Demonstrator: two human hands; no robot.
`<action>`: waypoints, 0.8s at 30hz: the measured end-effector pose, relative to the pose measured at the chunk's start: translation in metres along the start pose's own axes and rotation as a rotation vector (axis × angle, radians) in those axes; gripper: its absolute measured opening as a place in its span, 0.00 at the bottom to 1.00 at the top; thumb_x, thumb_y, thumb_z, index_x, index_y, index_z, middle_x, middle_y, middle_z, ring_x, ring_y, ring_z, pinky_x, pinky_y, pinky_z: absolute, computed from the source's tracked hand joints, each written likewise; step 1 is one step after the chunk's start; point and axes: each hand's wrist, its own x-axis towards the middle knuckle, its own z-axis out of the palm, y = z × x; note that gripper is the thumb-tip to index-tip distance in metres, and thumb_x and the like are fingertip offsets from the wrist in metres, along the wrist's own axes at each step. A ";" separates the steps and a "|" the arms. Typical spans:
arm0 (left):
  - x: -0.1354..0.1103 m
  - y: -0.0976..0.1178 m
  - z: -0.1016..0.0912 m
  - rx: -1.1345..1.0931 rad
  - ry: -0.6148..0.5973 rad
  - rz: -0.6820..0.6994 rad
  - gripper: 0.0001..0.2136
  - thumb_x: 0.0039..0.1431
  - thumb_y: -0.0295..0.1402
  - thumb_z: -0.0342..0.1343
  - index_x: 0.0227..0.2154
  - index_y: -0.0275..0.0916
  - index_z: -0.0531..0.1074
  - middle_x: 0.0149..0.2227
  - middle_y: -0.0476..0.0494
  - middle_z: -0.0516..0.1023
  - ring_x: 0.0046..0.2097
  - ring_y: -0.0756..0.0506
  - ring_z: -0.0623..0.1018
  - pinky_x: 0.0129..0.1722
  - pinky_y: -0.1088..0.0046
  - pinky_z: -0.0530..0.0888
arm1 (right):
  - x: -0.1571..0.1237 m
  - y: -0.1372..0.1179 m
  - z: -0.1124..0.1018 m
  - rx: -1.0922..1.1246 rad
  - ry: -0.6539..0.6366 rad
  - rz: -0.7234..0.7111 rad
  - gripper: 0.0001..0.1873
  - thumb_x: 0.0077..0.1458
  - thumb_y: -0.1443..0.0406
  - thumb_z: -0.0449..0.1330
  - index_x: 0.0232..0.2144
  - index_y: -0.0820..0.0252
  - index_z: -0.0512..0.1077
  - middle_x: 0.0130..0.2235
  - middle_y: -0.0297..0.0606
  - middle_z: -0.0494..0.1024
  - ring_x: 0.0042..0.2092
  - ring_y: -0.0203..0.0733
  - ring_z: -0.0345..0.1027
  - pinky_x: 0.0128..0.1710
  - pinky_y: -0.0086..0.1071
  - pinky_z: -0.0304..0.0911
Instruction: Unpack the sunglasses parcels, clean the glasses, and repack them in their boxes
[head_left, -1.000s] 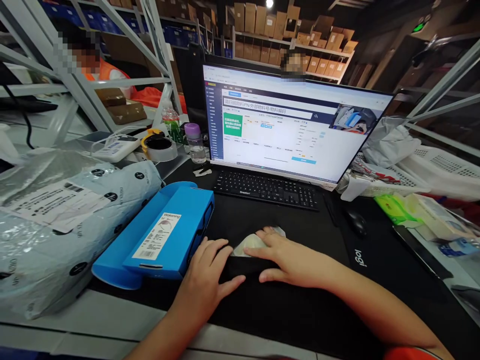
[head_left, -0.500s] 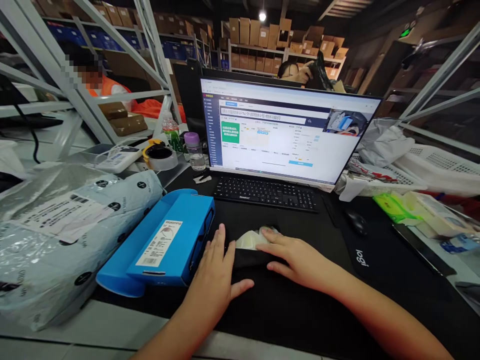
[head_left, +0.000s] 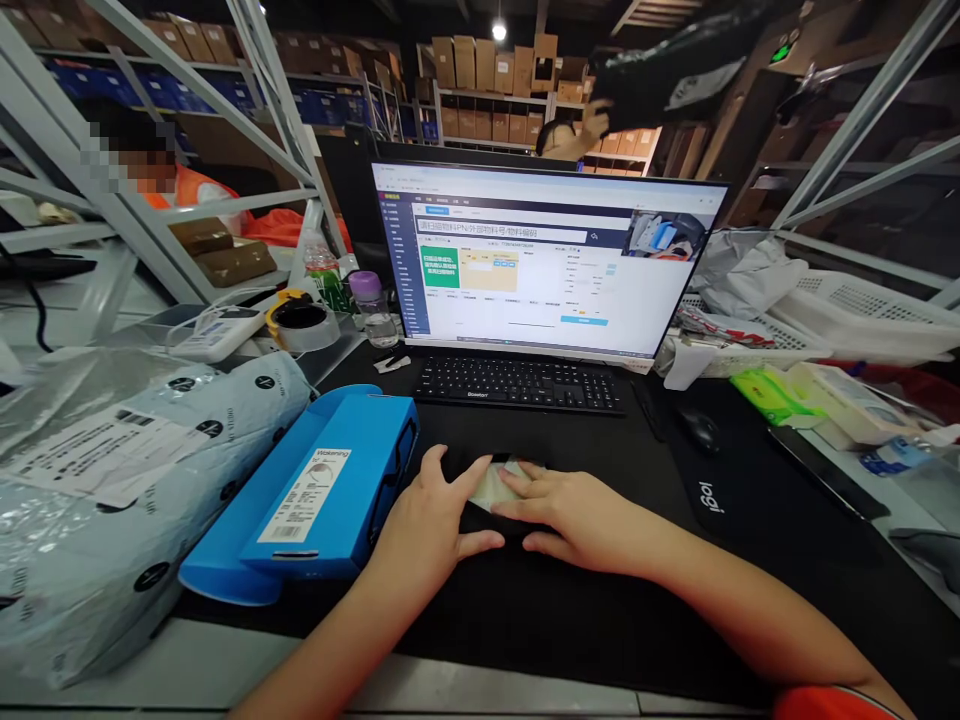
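A pale, translucent sheet or pouch rests over a dark item on the black mat, and both hands partly cover it. My right hand lies across it, fingers stretched out flat on the pale surface. At its left edge is my left hand, fingers spread and thumb pointing right. The kind of dark item under the pale material cannot be made out. Just left of my left hand lies an opened blue box with a white product label, its flap folded out.
A plastic-wrapped parcel fills the left side. Ahead stand a keyboard and a monitor. A mouse and white baskets are on the right. Behind the monitor another person's hand holds up a black package.
My left hand has moved in onto the pale material's edge, and my right hand has slid slightly left over it. Behind the monitor, the black package has been raised.
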 end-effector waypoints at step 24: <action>0.016 -0.010 0.020 -0.309 0.105 0.108 0.55 0.37 0.37 0.72 0.69 0.43 0.50 0.63 0.30 0.60 0.67 0.25 0.60 0.64 0.34 0.57 | -0.011 0.014 0.011 -0.056 0.017 0.515 0.37 0.43 0.59 0.77 0.53 0.60 0.69 0.44 0.45 0.79 0.46 0.54 0.75 0.45 0.41 0.69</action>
